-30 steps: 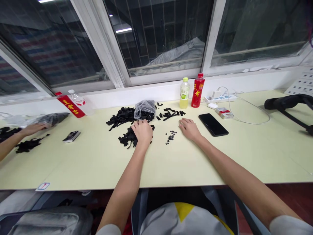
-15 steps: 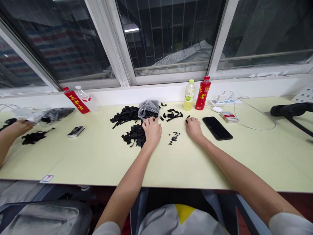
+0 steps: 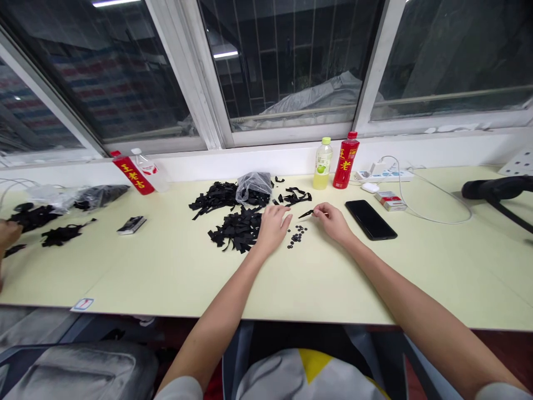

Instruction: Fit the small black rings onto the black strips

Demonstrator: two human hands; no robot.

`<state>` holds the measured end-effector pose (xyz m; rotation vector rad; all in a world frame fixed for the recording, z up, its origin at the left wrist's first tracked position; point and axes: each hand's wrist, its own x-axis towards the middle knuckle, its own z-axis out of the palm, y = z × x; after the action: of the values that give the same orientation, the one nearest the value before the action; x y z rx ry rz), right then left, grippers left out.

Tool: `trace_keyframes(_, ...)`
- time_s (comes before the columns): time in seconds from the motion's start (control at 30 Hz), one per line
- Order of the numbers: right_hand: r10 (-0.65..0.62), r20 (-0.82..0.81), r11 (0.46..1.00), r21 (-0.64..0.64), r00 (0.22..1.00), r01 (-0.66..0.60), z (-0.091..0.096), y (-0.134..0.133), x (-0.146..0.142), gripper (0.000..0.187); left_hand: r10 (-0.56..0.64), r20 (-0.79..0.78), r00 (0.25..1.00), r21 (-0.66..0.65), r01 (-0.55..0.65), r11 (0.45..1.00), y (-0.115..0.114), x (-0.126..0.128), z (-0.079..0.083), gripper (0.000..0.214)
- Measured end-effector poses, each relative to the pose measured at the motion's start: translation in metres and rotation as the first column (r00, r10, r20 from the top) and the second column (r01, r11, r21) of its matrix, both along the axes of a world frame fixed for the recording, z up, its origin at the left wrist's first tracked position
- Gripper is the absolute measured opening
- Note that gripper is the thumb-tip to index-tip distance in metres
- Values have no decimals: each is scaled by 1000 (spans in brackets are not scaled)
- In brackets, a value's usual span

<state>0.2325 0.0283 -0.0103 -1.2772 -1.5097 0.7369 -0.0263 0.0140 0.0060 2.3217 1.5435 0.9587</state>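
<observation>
My left hand (image 3: 272,227) lies on the pale table (image 3: 166,266) at the right edge of a near pile of black strips (image 3: 237,229), fingers stretched out and holding nothing. My right hand (image 3: 332,219) pinches one black strip (image 3: 306,213) by its end, just above the table. A small cluster of black rings (image 3: 296,237) lies between the two hands. Behind them are a larger heap of black strips (image 3: 214,195), a clear plastic bag (image 3: 252,186) and a few loose strips (image 3: 296,195).
A black phone (image 3: 370,219), a small box (image 3: 390,200), a power strip with a white cable (image 3: 383,174), a yellow-green bottle (image 3: 322,164) and a red bottle (image 3: 345,160) stand right of the hands. Another person's hand (image 3: 7,236) works at far left among strips. A chair armrest (image 3: 495,188) juts in at right.
My right hand picked up one black strip and drew back towards me. My left hand slid right, off the near pile. The other person's hand pulled back to the left.
</observation>
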Motion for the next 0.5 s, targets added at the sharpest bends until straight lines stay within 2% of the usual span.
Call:
trace_keyframes(0.1,200,-183,976,-47,963,-212,10,-8,-9,49,-117,137,984,-59,126,990,-2,7,-4,27)
trace_keyframes(0.2,296,-255,944,-70,921,-323,17,-15,-19,56,-98,215,972,-121,126,985,-5,10,-5,18)
trace_keyframes(0.33,318,-247,939,-50,915,-340,22,-21,-28,54,-57,247,967,-141,94,986,-5,9,-2,20)
trace_keyframes(0.5,283,-169,954,-48,944,-295,21,-23,-28,40,-46,256,965,-155,88,984,-4,7,2,16)
